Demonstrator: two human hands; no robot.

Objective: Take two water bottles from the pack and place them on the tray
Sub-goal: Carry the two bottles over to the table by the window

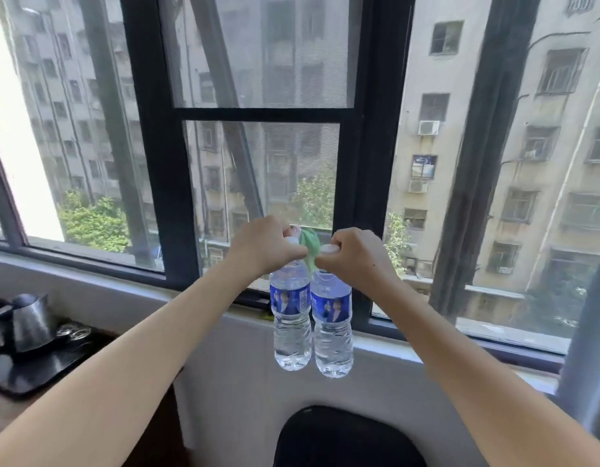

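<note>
Against the window, left hand [263, 246] and right hand [354, 254] each clamp a clear blue-labelled plastic water bottle [291, 315], [332, 323] aloft, black tray [39, 369] at eight o'clock awaiting both.

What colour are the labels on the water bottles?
Blue, with a person's picture on each label, seen in the head view.

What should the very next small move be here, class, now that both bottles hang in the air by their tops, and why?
Probably swing both bottles left and down toward the black tray. The left hand holds the left bottle at its cap and the right hand holds the right bottle the same way, both hanging in front of the window, clear of any surface. The tray lies lower left, partly taken up by a kettle.
</note>
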